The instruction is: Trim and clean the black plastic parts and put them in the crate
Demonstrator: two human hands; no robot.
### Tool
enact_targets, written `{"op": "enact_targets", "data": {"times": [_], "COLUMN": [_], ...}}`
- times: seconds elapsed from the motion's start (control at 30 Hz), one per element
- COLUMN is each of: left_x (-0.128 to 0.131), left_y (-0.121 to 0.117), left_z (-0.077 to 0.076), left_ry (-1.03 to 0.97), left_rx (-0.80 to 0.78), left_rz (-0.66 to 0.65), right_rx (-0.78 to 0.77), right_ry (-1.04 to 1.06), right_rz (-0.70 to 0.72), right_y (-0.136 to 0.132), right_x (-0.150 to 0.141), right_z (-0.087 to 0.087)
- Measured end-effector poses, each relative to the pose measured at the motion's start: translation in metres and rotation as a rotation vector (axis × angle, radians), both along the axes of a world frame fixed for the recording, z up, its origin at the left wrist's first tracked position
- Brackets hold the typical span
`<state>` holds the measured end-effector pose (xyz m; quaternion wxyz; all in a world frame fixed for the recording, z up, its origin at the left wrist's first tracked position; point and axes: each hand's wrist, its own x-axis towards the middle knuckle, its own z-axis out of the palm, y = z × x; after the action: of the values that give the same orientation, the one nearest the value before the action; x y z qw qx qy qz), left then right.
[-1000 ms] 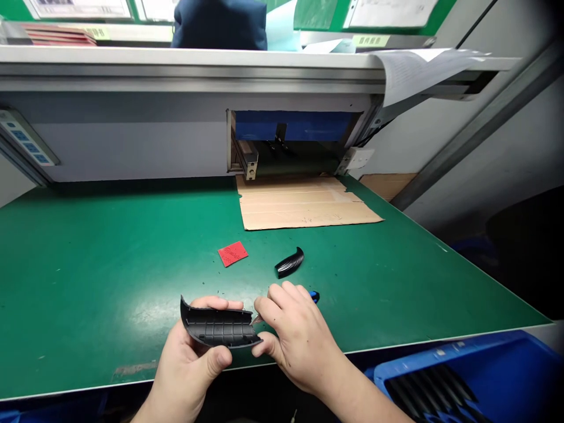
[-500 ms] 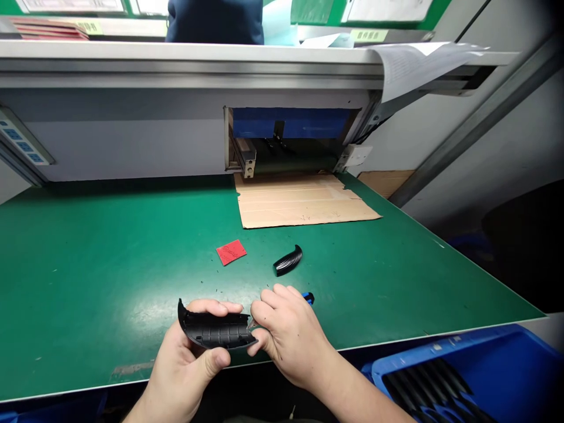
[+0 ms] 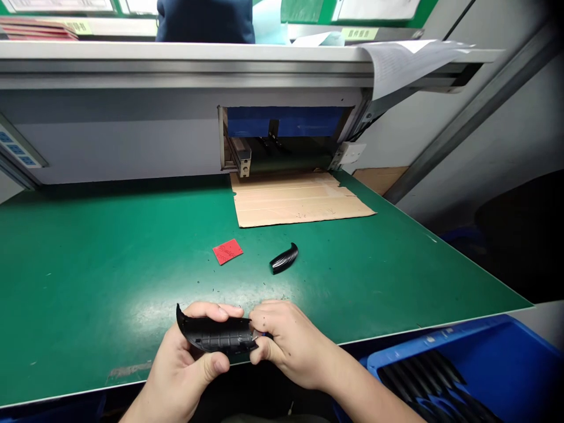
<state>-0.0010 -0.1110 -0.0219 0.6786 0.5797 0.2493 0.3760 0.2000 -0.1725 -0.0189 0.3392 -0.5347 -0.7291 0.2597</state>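
Observation:
My left hand (image 3: 185, 364) is closed round a curved black plastic part (image 3: 215, 335) with a ribbed inner face, held just above the near edge of the green table (image 3: 88, 276). My right hand (image 3: 286, 341) is closed on a small blue-handled tool, its tip against the right end of the part; the handle is almost hidden by my fingers. A second, smaller curved black part (image 3: 284, 258) lies on the table beyond my hands. A small red square card (image 3: 227, 251) lies to its left.
A flat cardboard sheet (image 3: 299, 202) lies at the back under a machine opening (image 3: 282, 138). A blue bin (image 3: 449, 376) with several black parts stands at the lower right. A grey shelf (image 3: 189, 59) runs across the top, with a person in dark blue behind it.
My right hand has drawn in toward the part's right end, and its fingers now cover the blue handle that showed before. Both hands sit slightly lower in the view.

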Motion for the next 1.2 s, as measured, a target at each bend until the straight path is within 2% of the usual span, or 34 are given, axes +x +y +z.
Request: {"op": "enact_targets", "data": {"times": [0.1, 0.2, 0.27, 0.33, 0.43, 0.5, 0.57, 0.63, 0.7, 0.8, 0.97, 1.13, 1.2], "left_x": [0.004, 0.006, 0.007, 0.008, 0.012, 0.016, 0.019, 0.021, 0.020, 0.019, 0.025, 0.037, 0.043], "left_y": [-0.003, -0.005, -0.006, -0.007, -0.008, -0.005, 0.001, 0.007, 0.011, 0.012, 0.007, 0.004, 0.002], "left_z": [0.001, -0.001, -0.004, -0.006, -0.007, -0.006, -0.005, -0.007, -0.010, -0.014, -0.014, -0.011, -0.011], "left_ry": [-0.061, -0.085, -0.101, -0.134, -0.199, -0.236, -0.264, -0.289, -0.330, -0.357, -0.338, -0.279, -0.282], "left_rx": [-0.086, -0.124, -0.147, -0.225, -0.448, -0.644, -0.825, -0.928, -0.964, -0.994, -1.023, -1.123, -1.162], "left_rz": [0.046, 0.025, 0.004, 0.021, 0.061, 0.109, 0.192, 0.281, 0.334, 0.346, 0.348, 0.325, 0.305], "right_rx": [-0.117, -0.081, 0.015, 0.089, 0.044, -0.016, -0.041, -0.060, -0.067, -0.060, 0.004, 0.141, 0.240], "right_ry": [0.243, 0.297, 0.119, -0.214, -0.680, -0.804, -0.833, -0.855, -0.860, -0.837, -0.721, -0.498, -0.281], "right_rz": [0.075, -0.021, -0.158, -0.302, -0.402, -0.395, -0.370, -0.332, -0.296, -0.283, -0.359, -0.401, -0.428], "right_y": [-0.001, 0.000, 0.004, 0.011, 0.026, 0.036, 0.045, 0.051, 0.053, 0.051, 0.044, 0.038, 0.034], "right_x": [0.007, 0.018, 0.029, 0.043, 0.068, 0.082, 0.092, 0.096, 0.097, 0.094, 0.091, 0.075, 0.058], "right_z": [0.006, 0.009, 0.008, 0.003, -0.006, -0.011, -0.014, -0.014, -0.011, -0.006, -0.006, -0.004, -0.001]}}
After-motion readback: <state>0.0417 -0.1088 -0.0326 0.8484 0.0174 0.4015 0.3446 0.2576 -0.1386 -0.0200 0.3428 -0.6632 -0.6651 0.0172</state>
